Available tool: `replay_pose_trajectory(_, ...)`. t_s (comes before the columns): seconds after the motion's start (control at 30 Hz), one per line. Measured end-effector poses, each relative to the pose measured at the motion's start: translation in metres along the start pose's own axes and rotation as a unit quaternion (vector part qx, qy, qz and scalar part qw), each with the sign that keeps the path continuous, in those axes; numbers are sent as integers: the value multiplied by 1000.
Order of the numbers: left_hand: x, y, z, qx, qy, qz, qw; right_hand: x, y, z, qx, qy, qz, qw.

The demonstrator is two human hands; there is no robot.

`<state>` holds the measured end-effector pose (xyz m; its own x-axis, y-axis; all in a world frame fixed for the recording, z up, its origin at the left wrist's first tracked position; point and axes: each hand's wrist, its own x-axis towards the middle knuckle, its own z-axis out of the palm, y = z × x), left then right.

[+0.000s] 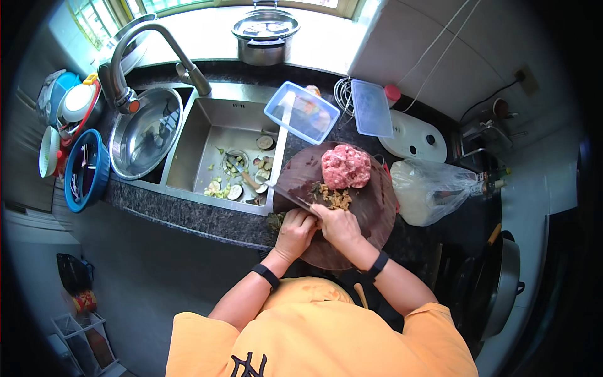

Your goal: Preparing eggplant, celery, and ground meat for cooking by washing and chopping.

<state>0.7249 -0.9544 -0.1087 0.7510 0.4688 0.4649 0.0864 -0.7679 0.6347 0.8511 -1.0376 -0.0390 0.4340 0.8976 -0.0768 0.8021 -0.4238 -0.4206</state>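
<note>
On the round wooden chopping board (pixel 379 217), my right hand (pixel 340 227) grips a knife whose blade (pixel 294 195) points up and left, towards the sink. My left hand (pixel 296 232) is close beside it, fingers curled on a bunch of dark, leafy preserved vegetable (pixel 275 221) at the board's left edge. The cut between the hands is hidden by my fingers. Just beyond the blade lies a small heap of chopped brown-yellow vegetable (pixel 338 199). A mound of pink minced meat (pixel 346 166) sits behind that heap.
Left of the board, a steel sink (pixel 198 141) holds eggplant pieces and a wooden-handled peeler or knife (pixel 247 178). A blue-rimmed plastic container (pixel 301 113) straddles its far right corner. Nearby are a steel basin (pixel 148 136), a blue basin (pixel 87 169), a plastic bag (pixel 424 191) and a wok (pixel 501 282).
</note>
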Motion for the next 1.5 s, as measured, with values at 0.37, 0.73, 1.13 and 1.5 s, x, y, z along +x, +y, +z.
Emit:
replay_pose_trajectory(0.37,19,-1,22,62,29,-82,994,-34,21,-27,208,90,95,969)
replay_pose_trajectory(0.73,17,3,7,121,38,-51,991,-85,-3,-22,-51,17,103,993)
replay_pose_trajectory(1.13,13,4,10,100,41,-57,992,23,6,6,-51,32,75,995)
replay_pose_trajectory(1.5,12,2,7,67,28,-74,995,-79,0,-28,-43,9,104,994)
